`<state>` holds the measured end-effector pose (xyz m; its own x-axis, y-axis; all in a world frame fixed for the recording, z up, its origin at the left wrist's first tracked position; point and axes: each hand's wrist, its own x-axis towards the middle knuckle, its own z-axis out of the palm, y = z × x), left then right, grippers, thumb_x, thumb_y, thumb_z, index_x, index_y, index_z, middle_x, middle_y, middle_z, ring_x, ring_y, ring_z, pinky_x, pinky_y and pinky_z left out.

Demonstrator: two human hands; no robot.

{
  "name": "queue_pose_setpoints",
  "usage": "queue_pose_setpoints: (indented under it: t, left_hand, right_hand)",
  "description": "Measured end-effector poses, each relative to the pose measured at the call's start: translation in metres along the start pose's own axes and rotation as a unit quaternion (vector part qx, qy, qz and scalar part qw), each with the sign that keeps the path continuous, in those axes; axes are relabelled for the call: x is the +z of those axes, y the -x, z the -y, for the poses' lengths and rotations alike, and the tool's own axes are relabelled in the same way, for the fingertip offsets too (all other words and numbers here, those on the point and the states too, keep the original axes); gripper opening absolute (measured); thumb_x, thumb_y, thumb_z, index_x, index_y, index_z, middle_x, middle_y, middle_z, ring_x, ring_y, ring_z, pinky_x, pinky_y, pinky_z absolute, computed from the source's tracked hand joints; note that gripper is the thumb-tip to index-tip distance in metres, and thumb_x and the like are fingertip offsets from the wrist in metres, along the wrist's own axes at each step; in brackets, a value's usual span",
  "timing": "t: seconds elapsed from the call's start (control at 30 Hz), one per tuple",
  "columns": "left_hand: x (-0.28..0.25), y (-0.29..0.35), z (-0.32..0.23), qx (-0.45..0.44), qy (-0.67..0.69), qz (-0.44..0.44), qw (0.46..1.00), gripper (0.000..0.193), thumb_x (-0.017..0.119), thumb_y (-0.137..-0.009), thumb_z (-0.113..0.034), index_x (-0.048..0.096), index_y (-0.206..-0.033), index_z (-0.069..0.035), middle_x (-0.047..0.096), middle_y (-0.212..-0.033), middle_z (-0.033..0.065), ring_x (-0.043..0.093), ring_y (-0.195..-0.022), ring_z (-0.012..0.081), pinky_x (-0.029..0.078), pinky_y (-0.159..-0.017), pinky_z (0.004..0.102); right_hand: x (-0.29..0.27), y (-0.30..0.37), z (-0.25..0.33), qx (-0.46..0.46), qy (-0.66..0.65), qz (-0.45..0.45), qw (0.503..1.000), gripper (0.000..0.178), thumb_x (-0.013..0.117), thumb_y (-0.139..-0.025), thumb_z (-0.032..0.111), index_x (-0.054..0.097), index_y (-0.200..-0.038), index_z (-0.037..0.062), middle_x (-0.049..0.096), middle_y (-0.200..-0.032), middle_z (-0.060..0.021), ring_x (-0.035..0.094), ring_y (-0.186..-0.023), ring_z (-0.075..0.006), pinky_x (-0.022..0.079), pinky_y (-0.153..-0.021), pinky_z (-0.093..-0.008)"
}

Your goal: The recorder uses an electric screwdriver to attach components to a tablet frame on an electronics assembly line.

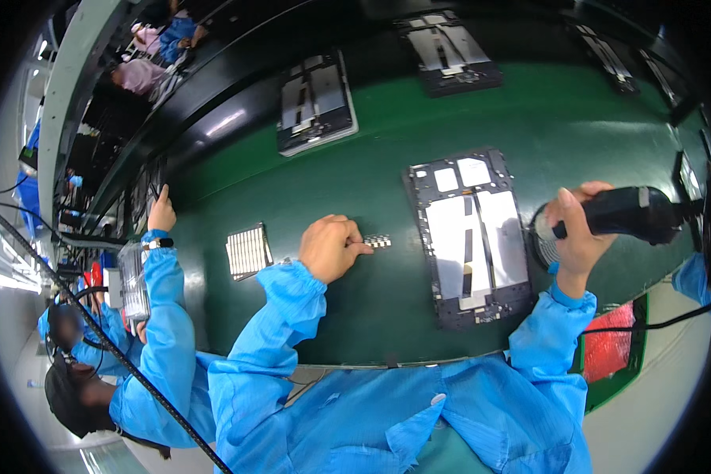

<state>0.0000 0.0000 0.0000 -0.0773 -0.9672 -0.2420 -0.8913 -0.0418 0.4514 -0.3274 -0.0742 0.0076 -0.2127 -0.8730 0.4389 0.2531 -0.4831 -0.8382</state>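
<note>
My left hand (329, 248) pinches the end of a small strip with a black-and-white block pattern (379, 241) between thumb and fingertips, low over the green mat. In my right hand (578, 233) is a black handheld scanner (636, 215), its cable end toward the right. Between my hands lies an opened tablet (472, 237), its pale battery cells and dark circuit board showing. To the left of my left hand sits a small stack of striped label sheets (249, 251). Beside the tablet, partly behind my right hand, is a round dark base (543, 239).
More opened tablets (317, 103) lie along the far side, including a second tablet (449, 52). A red bag (608, 340) sits in a green bin below the right table edge. At left, a co-worker in blue sleeves (166, 308) reaches toward the bench.
</note>
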Motion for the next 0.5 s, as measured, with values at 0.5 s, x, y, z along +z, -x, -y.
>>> queue_pose_setpoints:
  t: [0.5]
  left_hand:
    - [0.109, 0.027, -0.110, 0.354, 0.190, -0.223, 0.888, 0.024, 0.079, -0.063, -0.001, 0.057, -0.071, -0.006, 0.066, -0.093, 0.0101, 0.062, -0.099, 0.0313, 0.047, -0.084, 0.0431]
  right_hand:
    - [-0.059, -0.036, 0.009, -0.058, -0.011, -0.039, 0.997, 0.025, 0.071, -0.073, -0.005, 0.054, -0.092, -0.0013, 0.057, -0.060, -0.0059, 0.056, -0.047, -0.0152, 0.046, -0.047, -0.0279]
